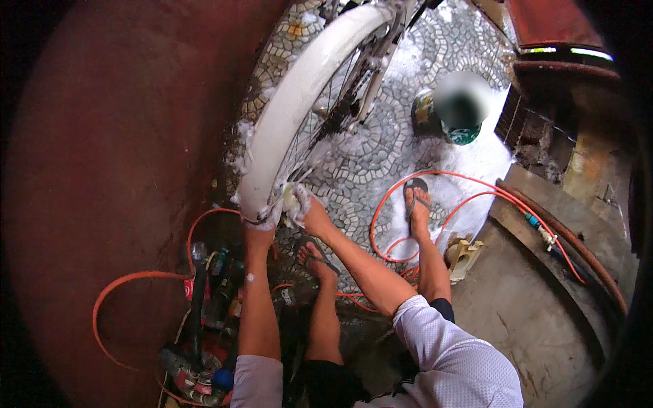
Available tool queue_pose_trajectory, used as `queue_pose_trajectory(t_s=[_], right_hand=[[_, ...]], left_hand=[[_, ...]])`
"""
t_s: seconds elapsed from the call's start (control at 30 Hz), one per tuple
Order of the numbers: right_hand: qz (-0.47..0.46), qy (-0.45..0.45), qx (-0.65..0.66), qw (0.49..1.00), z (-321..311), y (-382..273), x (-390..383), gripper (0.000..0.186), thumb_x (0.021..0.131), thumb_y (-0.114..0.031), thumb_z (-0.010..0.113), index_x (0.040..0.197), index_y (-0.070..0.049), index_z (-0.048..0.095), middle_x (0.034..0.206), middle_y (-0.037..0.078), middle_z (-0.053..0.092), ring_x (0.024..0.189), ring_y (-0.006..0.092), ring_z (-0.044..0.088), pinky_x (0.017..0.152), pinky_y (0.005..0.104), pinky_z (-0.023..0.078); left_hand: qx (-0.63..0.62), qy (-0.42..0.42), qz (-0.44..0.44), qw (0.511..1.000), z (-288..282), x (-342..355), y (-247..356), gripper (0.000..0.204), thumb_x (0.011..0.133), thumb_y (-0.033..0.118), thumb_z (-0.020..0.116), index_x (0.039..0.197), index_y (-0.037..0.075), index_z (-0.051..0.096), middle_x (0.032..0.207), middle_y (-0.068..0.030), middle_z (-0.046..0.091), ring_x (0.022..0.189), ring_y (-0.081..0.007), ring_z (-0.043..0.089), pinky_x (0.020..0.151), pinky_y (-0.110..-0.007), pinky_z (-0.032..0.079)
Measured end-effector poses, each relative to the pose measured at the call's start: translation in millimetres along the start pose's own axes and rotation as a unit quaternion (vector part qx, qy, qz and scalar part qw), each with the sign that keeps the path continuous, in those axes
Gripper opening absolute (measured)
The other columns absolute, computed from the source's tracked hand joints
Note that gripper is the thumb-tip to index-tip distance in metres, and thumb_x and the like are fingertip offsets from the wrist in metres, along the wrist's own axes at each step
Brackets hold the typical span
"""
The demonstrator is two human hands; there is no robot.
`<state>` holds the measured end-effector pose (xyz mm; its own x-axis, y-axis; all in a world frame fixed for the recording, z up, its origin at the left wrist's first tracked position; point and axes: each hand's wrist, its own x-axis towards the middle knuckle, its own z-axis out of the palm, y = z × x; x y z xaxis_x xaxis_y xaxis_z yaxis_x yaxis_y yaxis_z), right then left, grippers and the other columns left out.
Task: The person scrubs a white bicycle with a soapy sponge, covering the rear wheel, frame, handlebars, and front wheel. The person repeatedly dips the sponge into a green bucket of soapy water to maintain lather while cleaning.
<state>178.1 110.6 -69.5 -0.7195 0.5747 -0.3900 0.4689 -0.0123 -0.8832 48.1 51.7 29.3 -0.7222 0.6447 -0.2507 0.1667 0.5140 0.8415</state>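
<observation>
A bicycle stands ahead of me, its long white mudguard (292,88) arching toward me over a spoked wheel (309,139). Soap suds cling to the mudguard's lower end and the frame. At that end is my left hand (260,234), its fingers hidden behind the mudguard and foam. Just to the right, my right hand (313,214) is closed round a foamy, pale yellowish sponge (291,201), pressed by the wheel's side near the mudguard's edge.
Foam (476,170) spreads over the stone mosaic floor (367,146). A green-rimmed bucket (464,132) stands at right. An orange hose (381,211) loops around my feet. A pump-like machine (197,353) sits lower left, beside a dark red wall (129,170).
</observation>
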Motion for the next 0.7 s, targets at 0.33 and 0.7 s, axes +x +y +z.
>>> queue_pose_trajectory(t_s=[0.33,0.7], right_hand=[[-0.077,-0.041,-0.112,0.990,11.4,-0.3,-71.8,0.050,0.081,-0.024,0.068,0.122,-0.002,0.050,0.107,0.018,0.063,0.100,0.0354,0.062,0.088,0.0398,0.048],[0.048,-0.071,0.154,0.984,-34.7,-30.1,-41.2,0.065,0.088,-0.024,0.065,0.143,-0.010,0.033,0.133,0.019,0.048,0.120,0.0278,0.052,0.094,0.0381,0.047]], left_hand=[[-0.005,-0.100,-0.244,0.965,7.4,-70.0,-54.9,0.047,0.089,0.017,0.055,0.133,0.004,0.045,0.125,-0.0120,0.056,0.110,-0.0247,0.054,0.091,-0.035,0.047],[-0.346,-0.148,-0.177,0.909,-73.6,11.6,-75.7,0.051,0.095,0.032,0.055,0.137,0.006,0.044,0.116,-0.0054,0.061,0.099,-0.0151,0.060,0.075,-0.025,0.051]])
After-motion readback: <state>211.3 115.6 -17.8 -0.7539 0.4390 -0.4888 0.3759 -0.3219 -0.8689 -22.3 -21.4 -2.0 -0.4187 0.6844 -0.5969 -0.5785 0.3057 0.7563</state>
